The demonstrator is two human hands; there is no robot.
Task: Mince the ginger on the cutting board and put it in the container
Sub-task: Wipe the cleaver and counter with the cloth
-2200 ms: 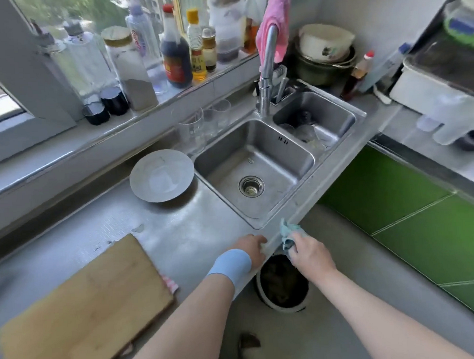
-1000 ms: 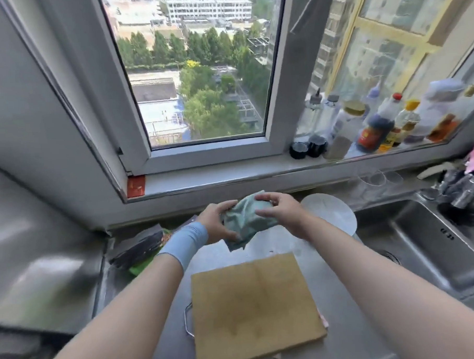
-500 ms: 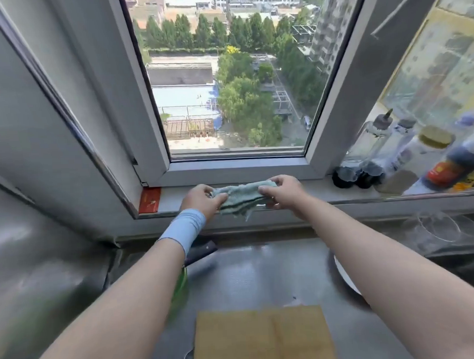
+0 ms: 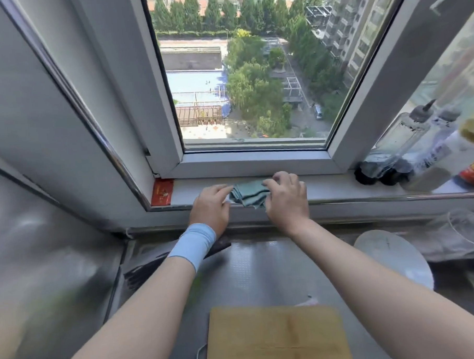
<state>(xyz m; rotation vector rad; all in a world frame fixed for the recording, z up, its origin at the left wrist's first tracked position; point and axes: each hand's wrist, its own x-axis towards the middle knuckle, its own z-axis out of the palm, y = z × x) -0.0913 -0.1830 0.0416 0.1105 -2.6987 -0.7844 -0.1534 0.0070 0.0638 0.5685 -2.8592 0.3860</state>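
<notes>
The wooden cutting board (image 4: 275, 337) lies on the steel counter at the bottom of the head view, and no ginger shows on it. A folded green cloth (image 4: 249, 196) rests on the white windowsill (image 4: 339, 185). My left hand (image 4: 211, 205), with a blue wristband, holds the cloth's left end. My right hand (image 4: 287, 199) grips its right end, fingers curled over the top edge and thumb below. A round pale plate (image 4: 391, 256) sits on the counter to the right of my right forearm.
Several bottles (image 4: 397, 150) stand on the sill at the right, and a red card (image 4: 161, 193) sits in its left corner. A dark handle (image 4: 217, 245) pokes out under my left wrist. Clear glasses (image 4: 466, 229) stand behind the plate. The window is open.
I carried the cloth from the sink edge up to the windowsill with both hands. It was held stretched just above the sill and now lies folded on it.
</notes>
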